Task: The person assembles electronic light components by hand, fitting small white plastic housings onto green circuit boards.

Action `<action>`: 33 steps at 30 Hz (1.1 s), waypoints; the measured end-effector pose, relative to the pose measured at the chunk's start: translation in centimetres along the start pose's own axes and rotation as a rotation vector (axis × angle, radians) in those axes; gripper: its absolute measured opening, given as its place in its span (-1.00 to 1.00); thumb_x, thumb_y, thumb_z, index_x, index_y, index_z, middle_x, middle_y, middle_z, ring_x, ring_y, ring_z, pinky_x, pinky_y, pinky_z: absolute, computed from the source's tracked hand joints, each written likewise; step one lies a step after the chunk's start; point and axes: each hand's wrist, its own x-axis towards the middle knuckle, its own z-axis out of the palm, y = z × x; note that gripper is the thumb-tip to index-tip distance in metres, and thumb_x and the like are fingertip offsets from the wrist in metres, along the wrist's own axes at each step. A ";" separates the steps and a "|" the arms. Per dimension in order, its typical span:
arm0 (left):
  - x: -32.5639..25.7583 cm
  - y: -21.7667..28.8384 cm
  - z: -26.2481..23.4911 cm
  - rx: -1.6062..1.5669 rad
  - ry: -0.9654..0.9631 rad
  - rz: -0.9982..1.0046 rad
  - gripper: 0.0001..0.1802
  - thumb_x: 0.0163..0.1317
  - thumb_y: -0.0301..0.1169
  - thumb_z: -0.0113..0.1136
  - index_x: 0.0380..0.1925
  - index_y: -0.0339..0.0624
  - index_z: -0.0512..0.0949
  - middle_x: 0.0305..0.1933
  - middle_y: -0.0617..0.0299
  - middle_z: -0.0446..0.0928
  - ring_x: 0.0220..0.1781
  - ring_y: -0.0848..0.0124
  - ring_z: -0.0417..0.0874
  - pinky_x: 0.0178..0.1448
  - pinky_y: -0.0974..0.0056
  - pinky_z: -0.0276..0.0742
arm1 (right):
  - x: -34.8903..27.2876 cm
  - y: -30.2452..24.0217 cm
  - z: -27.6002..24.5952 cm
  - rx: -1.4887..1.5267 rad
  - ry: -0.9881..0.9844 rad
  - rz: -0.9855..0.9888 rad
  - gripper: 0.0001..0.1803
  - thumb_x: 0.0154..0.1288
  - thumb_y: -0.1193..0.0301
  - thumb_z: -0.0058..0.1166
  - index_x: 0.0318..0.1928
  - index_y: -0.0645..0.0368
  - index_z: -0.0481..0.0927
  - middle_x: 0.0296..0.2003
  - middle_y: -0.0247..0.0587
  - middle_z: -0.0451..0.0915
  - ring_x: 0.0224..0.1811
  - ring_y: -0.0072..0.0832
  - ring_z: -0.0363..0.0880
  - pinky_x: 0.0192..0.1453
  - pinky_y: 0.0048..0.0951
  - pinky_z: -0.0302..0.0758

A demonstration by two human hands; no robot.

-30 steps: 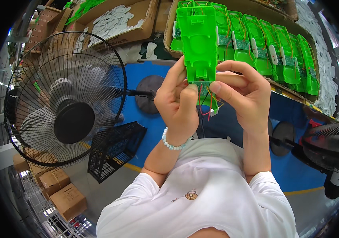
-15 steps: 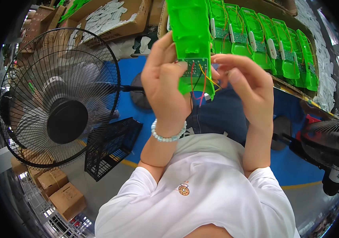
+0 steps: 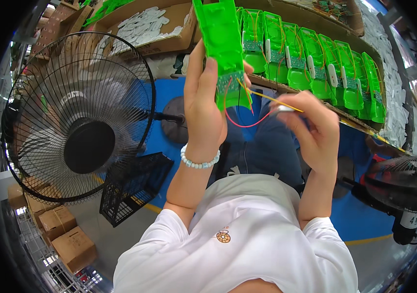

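My left hand [image 3: 202, 100] is wrapped round a long green plastic housing [image 3: 222, 36], its hollow inside turned up. A small green circuit board [image 3: 230, 82] sits across the lower part of the housing, with red, yellow and black wires coming off it. To the right, my right hand [image 3: 316, 129] pinches the yellow wire [image 3: 269, 98] and a looping red wire [image 3: 245, 126], drawn out sideways from the board. A small white piece [image 3: 283, 109] shows at those fingertips, too blurred to name. The black wire [image 3: 239, 102] hangs loose below the board.
Several green housings [image 3: 299, 53] with boards and wires stand in a row in a box at the far right. White flat parts fill a cardboard box [image 3: 169, 41] at the far left. A large fan [image 3: 89, 146], a black crate [image 3: 135, 185] and cartons [image 3: 74, 246] stand left; another fan [image 3: 406, 178] is right.
My right hand has moved right and down, away from the housing, pulling the yellow and red wires out with it. The left hand and housing have shifted slightly left.
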 end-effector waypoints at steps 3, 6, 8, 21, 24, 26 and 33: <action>-1.0 0.1 0.7 0.023 -0.007 -0.053 -0.52 0.50 -0.23 -0.23 0.31 -0.24 0.17 -0.22 -0.03 0.56 -0.34 0.34 0.62 -0.28 0.27 0.61 | 1.8 -1.0 -0.5 -0.587 0.358 -0.449 -0.77 0.08 0.66 0.23 -0.18 0.33 0.63 -0.29 -0.09 0.62 -0.31 -0.38 0.60 -0.27 -0.50 0.55; -2.0 -0.4 0.4 0.007 -0.093 -0.136 -0.49 0.50 -0.27 -0.21 0.38 -0.20 0.10 -0.20 0.02 0.52 -0.33 0.39 0.60 -0.26 0.27 0.60 | 3.3 -0.9 -0.4 -0.584 0.493 -0.700 -0.76 0.10 0.67 0.22 -0.17 0.33 0.63 -0.27 -0.05 0.63 -0.31 -0.35 0.61 -0.28 -0.48 0.55; -3.2 -0.2 0.9 0.029 -0.084 -0.209 -0.49 0.48 -0.21 -0.21 0.31 -0.27 0.16 -0.23 -0.07 0.53 -0.43 0.28 0.63 -0.42 0.24 0.63 | 4.2 -0.1 0.6 -0.423 0.561 -0.745 -0.77 0.11 0.68 0.23 -0.17 0.32 0.61 -0.29 -0.01 0.65 -0.33 -0.32 0.62 -0.28 -0.47 0.55; -5.9 -0.6 0.1 -0.078 -0.175 -0.311 -0.47 0.49 -0.23 -0.22 0.35 -0.28 0.12 -0.24 -0.14 0.52 -0.47 0.24 0.61 -0.45 0.24 0.61 | 6.0 0.3 0.0 -0.773 0.270 -0.776 -0.56 -0.15 0.64 0.16 -0.11 0.32 0.65 -0.17 -0.07 0.66 -0.17 -0.22 0.61 -0.26 -0.38 0.57; -5.8 -0.3 0.1 -0.214 -0.142 -0.360 -0.48 0.49 -0.23 -0.25 0.32 -0.31 0.13 -0.26 -0.18 0.51 -0.51 0.18 0.60 -0.49 0.21 0.60 | 5.8 0.0 -0.4 -0.611 0.290 -0.610 -0.56 -0.07 0.72 0.11 -0.07 0.30 0.64 -0.10 -0.06 0.64 -0.12 -0.20 0.60 -0.19 -0.38 0.57; -6.1 -0.1 -0.1 -0.297 -0.137 -0.380 -0.49 0.49 -0.23 -0.26 0.30 -0.32 0.13 -0.27 -0.20 0.51 -0.54 0.14 0.60 -0.52 0.19 0.59 | 5.2 -0.4 0.0 -0.479 0.284 -0.460 -0.55 0.02 0.75 0.07 -0.01 0.28 0.62 -0.05 -0.06 0.63 -0.09 -0.23 0.59 -0.14 -0.39 0.57; -7.5 1.0 0.3 -0.440 -0.225 -0.460 -0.47 0.51 -0.25 -0.25 0.35 -0.34 0.09 -0.22 -0.10 0.51 -0.50 0.22 0.63 -0.43 0.20 0.60 | 5.9 1.9 0.7 -0.312 0.233 -0.520 -0.69 0.03 0.66 0.21 -0.14 0.34 0.59 -0.39 -0.13 0.65 -0.39 -0.38 0.65 -0.29 -0.51 0.55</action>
